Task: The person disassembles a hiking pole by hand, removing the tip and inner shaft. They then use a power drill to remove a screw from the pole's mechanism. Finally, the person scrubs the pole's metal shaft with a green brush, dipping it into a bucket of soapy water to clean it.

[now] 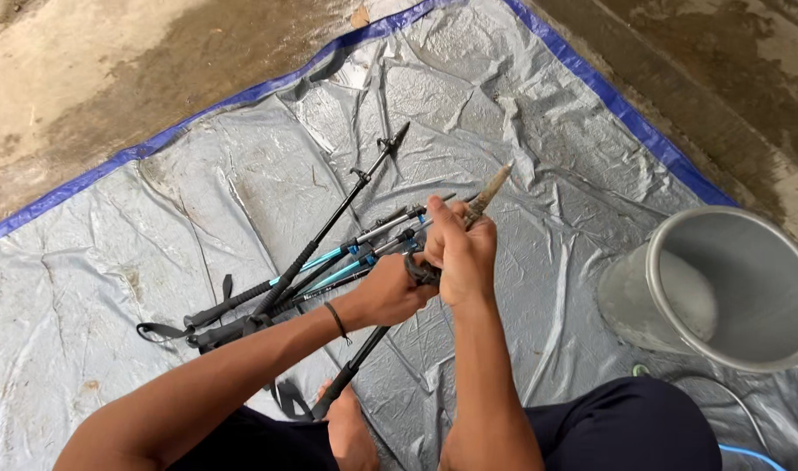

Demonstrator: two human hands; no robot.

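I sit on a grey tarp (242, 201) with both hands on one black trekking pole (357, 359). My left hand (388, 290) grips its shaft near the middle. My right hand (460, 253) is closed around the upper section, just below the muddy tip (493, 186), which points up and to the right. The pole's handle end rests by my bare foot (351, 432). Several other black and blue trekking poles (316, 253) with wrist straps lie in a loose pile to the left of my hands.
A grey plastic bucket (722, 288) lies tilted on the tarp at the right, its mouth facing me. The tarp has a blue border (608, 96), with bare concrete floor (85, 78) beyond it. A thin hose (748, 453) runs by my right knee.
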